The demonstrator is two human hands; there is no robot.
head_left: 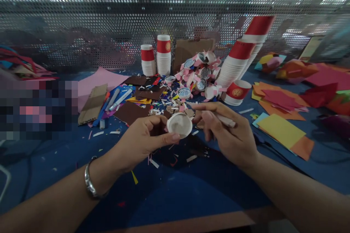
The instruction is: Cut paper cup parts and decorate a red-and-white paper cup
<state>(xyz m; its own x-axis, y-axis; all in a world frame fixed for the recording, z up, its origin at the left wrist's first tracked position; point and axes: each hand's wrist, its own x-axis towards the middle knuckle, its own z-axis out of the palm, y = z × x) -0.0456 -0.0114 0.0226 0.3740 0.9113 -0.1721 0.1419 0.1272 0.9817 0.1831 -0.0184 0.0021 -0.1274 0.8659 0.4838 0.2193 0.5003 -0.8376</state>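
Note:
My left hand (144, 142) is closed on a small white paper cup bottom (179, 124), holding it up with its round underside facing me. A silver bangle (89, 182) sits on that wrist. Just right of the cup, my right hand (226, 134) pinches a thin pale stick-like tool (225, 120) that points right; its working end is hidden by the fingers. Both hands hover over the blue table (175, 193), above a litter of paper scraps (166, 103).
Stacks of red-and-white paper cups (163, 55) stand at the back, a leaning stack (240, 56) and one single cup (237, 92) to the right. A heap of cut cup pieces (199, 74), coloured paper sheets (281, 127), cardboard (93, 103), markers (119, 100) and a perforated metal screen (175, 14) surround the work area.

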